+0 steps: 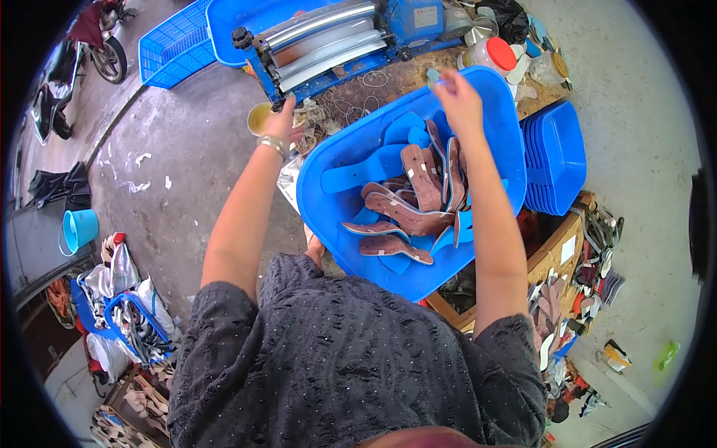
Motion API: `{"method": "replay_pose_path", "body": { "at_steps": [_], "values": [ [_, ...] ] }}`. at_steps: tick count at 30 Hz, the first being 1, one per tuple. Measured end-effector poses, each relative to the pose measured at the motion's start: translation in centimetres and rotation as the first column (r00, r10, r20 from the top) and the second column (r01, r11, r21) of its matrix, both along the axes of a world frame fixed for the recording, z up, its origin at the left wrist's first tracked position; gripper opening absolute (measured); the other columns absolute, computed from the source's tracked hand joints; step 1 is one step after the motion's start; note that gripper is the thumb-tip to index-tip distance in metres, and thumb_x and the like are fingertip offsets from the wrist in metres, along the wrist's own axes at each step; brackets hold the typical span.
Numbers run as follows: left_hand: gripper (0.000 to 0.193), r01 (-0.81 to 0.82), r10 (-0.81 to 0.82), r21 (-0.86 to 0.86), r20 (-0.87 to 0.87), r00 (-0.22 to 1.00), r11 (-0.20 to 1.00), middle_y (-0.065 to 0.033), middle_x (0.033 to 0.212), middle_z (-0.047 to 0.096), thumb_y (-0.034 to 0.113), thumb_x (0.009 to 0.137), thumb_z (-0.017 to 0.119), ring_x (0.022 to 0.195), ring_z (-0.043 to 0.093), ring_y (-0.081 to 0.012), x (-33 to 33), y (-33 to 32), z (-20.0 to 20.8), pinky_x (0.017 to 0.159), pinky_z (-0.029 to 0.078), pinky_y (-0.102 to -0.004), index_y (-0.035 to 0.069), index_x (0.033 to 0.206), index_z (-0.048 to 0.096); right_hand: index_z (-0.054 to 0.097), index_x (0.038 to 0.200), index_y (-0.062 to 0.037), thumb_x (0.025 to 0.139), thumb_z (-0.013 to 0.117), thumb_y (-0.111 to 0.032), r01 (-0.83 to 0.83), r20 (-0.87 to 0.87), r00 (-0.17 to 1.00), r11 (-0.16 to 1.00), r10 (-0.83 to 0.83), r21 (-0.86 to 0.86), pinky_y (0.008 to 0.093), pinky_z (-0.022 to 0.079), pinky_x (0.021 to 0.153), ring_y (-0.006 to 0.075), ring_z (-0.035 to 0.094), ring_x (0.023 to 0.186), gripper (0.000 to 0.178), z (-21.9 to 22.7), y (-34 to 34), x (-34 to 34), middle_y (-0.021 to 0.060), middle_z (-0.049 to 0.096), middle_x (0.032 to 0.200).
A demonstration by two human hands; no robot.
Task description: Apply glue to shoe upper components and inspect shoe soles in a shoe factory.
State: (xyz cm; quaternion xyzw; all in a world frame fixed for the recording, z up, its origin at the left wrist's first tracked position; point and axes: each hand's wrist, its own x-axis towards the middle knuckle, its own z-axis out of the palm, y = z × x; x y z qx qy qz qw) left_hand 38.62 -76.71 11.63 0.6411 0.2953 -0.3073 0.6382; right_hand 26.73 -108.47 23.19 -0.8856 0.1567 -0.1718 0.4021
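Soles (429, 179), brown and blue, lie heaped in a blue tub (493, 97). By its far rim, the right hand (459, 101) has its grip closed on a small pale-green piece (433, 75). The left hand (278, 123) is at the roller machine's (328, 51) corner; its grip I can't tell.

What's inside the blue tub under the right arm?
Brown sole-shaped pieces and blue ones lie heaped inside. The right forearm hides part of the tub; whatever lies under the top pieces is covered.
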Motion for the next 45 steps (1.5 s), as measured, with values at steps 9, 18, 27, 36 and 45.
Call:
{"method": "replay_pose_path", "body": {
  "at_steps": [9, 18, 27, 36, 45],
  "values": [
    [0.063, 0.591, -0.826, 0.577, 0.398, 0.399, 0.564, -0.0247, 0.112, 0.059, 0.046, 0.082, 0.064, 0.103, 0.059, -0.0355, -8.9, -1.9, 9.1, 0.086, 0.047, -0.0415, 0.001, 0.124, 0.051, 0.065, 0.105, 0.0054, 0.074, 0.071, -0.050, -0.234, -0.794, 0.604, 0.938, -0.065, -0.254, 0.0413, 0.047, 0.089, 0.0347, 0.060, 0.105, 0.063, -5.6, -4.2, 18.0, 0.0231, 0.059, 0.118],
    [0.030, 0.582, -0.875, 0.655, 0.385, 0.293, 0.483, -0.0201, 0.075, 0.063, 0.034, 0.087, 0.059, 0.073, 0.062, -0.0387, -8.2, -1.1, 7.9, 0.064, 0.047, -0.0472, 0.006, 0.096, 0.059, 0.063, 0.098, 0.0104, 0.083, 0.063, -0.050, -0.139, -0.842, 0.535, 0.977, -0.062, -0.160, 0.0438, 0.048, 0.071, 0.0321, 0.061, 0.077, 0.062, -11.1, -5.8, 20.9, 0.0219, 0.064, 0.094],
    [0.028, 0.627, -0.889, 0.634, 0.372, 0.267, 0.453, -0.0197, 0.074, 0.063, 0.032, 0.087, 0.060, 0.072, 0.061, -0.0388, -7.9, -2.2, 7.2, 0.063, 0.047, -0.0473, 0.005, 0.096, 0.058, 0.065, 0.077, 0.0036, 0.078, 0.070, -0.045, 0.014, -0.721, 0.692, 0.997, 0.040, 0.069, 0.0390, 0.047, 0.060, 0.0248, 0.059, 0.060, 0.049, -16.5, -10.2, 20.8, 0.0142, 0.064, 0.069],
    [0.030, 0.618, -0.888, 0.641, 0.369, 0.274, 0.456, -0.0196, 0.075, 0.063, 0.033, 0.087, 0.060, 0.073, 0.062, -0.0385, -7.9, -2.2, 6.8, 0.064, 0.047, -0.0465, 0.005, 0.096, 0.059, 0.069, 0.087, 0.0042, 0.070, 0.073, -0.054, -0.075, -0.711, 0.700, 0.984, -0.064, -0.163, 0.0387, 0.050, 0.076, 0.0327, 0.065, 0.084, 0.060, -15.0, -8.9, 20.4, 0.0217, 0.067, 0.092],
    [0.035, 0.590, -0.892, 0.670, 0.364, 0.268, 0.451, -0.0223, 0.077, 0.064, 0.037, 0.088, 0.057, 0.076, 0.062, -0.0395, -8.3, -1.8, 7.0, 0.068, 0.049, -0.0484, 0.004, 0.100, 0.059, 0.067, 0.098, 0.0047, 0.071, 0.071, -0.056, -0.135, -0.716, 0.692, 0.959, -0.090, -0.250, 0.0405, 0.048, 0.084, 0.0359, 0.062, 0.099, 0.066, -12.4, -7.0, 19.4, 0.0250, 0.064, 0.105]
  ]
}}
